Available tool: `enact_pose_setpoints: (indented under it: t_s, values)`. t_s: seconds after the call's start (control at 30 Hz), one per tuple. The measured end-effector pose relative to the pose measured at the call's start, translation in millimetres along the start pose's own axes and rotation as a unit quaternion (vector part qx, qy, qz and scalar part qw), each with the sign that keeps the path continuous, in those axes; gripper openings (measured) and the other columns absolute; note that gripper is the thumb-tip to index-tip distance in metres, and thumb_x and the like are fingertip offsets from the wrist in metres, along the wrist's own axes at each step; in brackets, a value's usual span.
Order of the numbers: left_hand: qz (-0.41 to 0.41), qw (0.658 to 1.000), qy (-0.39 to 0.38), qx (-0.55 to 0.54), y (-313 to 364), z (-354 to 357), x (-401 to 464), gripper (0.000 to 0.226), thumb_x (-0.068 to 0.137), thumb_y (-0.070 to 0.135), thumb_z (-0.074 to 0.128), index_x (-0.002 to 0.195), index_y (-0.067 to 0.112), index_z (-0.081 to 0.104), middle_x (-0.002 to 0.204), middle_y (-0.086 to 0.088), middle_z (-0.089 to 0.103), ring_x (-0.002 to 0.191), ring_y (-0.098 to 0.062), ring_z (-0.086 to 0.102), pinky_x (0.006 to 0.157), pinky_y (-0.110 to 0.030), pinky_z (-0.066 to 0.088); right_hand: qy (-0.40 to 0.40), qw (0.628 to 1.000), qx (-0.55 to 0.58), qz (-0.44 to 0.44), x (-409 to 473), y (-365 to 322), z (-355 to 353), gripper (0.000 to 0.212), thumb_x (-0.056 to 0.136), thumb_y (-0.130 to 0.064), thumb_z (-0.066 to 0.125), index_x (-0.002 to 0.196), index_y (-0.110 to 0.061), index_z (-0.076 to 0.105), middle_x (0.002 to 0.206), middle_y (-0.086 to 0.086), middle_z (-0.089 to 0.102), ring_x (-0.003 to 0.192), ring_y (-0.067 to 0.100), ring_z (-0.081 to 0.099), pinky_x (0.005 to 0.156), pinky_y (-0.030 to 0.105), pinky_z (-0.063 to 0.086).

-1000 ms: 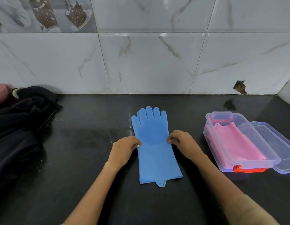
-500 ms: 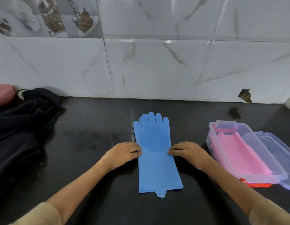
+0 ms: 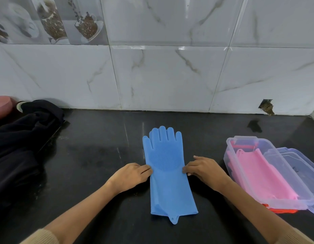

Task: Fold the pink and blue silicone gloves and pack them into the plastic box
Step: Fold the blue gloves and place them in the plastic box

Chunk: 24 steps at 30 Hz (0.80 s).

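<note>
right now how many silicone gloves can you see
2. The blue glove lies flat on the black counter between both hands. The pink glove is folded inside the clear plastic box on the right; more could be hidden beneath it.

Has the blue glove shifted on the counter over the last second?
No. The blue glove lies flat as before, fingers toward the tiled wall, in the same spot relative to the plastic box; only the camera tilted.
</note>
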<state>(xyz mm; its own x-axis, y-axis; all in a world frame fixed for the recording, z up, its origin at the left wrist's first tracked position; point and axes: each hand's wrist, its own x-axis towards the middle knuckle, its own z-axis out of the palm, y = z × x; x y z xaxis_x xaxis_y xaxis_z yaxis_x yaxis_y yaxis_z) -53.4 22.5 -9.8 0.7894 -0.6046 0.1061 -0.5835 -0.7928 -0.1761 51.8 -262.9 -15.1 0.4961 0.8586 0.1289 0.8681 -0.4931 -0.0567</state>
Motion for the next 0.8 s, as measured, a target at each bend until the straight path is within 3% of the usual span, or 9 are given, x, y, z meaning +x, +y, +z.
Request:
enact_pose_setpoints:
  t_s: [0.07,0.23,0.4,0.57,0.67,0.73,0.8]
  values:
    - [0.005,1.000,-0.006,0.004,-1,0,-3,0.052,0.052,0.017,0.092,0.100,0.018,0.073,0.095,0.002,0.074,0.064,-0.010,0.070,0.060,-0.022,0.058,-0.018,1.000,-0.005,-0.021,0,3,-3,0.032,0.085,-0.023,0.068,0.115,-0.033,0.066,0.120,-0.013,0.067,0.113,0.004,0.061,0.108,0.026,0.018]
    - [0.022,1.000,-0.005,0.014,-4,-2,-8,0.068,0.036,0.020,0.096,0.101,0.020,0.076,0.098,0.004,0.076,0.081,-0.007,0.073,0.072,-0.018,0.058,-0.008,0.992,-0.065,-0.109,5,5,-11,0.045,0.058,-0.024,0.090,0.099,-0.029,0.073,0.102,-0.009,0.073,0.096,0.009,0.069,0.095,0.026,0.044]
    - [0.030,1.000,-0.002,0.002,-3,1,-7,0.069,0.033,0.022,0.097,0.099,0.021,0.076,0.097,0.005,0.076,0.084,-0.006,0.072,0.074,-0.018,0.058,0.027,0.979,-0.069,-0.192,1,7,-4,0.044,0.059,-0.019,0.089,0.100,-0.021,0.073,0.102,-0.003,0.073,0.098,0.014,0.069,0.092,0.025,0.047]
    - [0.027,0.999,0.018,-0.016,-4,3,-7,0.066,0.038,0.023,0.096,0.100,0.020,0.076,0.099,0.005,0.076,0.088,-0.008,0.072,0.078,-0.021,0.057,0.014,0.984,-0.056,-0.171,-1,3,-1,0.052,0.049,-0.022,0.093,0.097,-0.024,0.072,0.101,-0.005,0.074,0.095,0.011,0.070,0.091,0.021,0.045]
    - [0.027,0.999,0.023,-0.021,-3,6,-7,0.065,0.040,0.023,0.097,0.101,0.021,0.076,0.102,0.004,0.075,0.092,-0.009,0.072,0.083,-0.023,0.056,-0.001,0.992,-0.037,-0.123,-1,-2,-3,0.056,0.042,-0.024,0.095,0.093,-0.026,0.072,0.102,-0.006,0.073,0.092,0.010,0.071,0.079,0.020,0.053]
    - [0.023,0.999,0.021,-0.020,-3,7,-6,0.066,0.038,0.023,0.097,0.100,0.021,0.076,0.103,0.004,0.075,0.093,-0.009,0.071,0.084,-0.024,0.055,-0.033,0.995,-0.019,-0.090,-2,-2,-2,0.052,0.051,-0.018,0.092,0.099,-0.024,0.069,0.112,-0.003,0.070,0.095,0.013,0.071,0.076,0.024,0.056]
    - [0.022,0.999,0.021,-0.017,-2,8,-4,0.064,0.037,0.023,0.097,0.098,0.021,0.077,0.103,0.004,0.075,0.094,-0.010,0.071,0.085,-0.024,0.055,-0.077,0.995,0.003,-0.064,0,1,-2,0.042,0.075,-0.014,0.076,0.114,-0.023,0.062,0.134,-0.001,0.057,0.110,0.017,0.064,0.090,0.030,0.053]
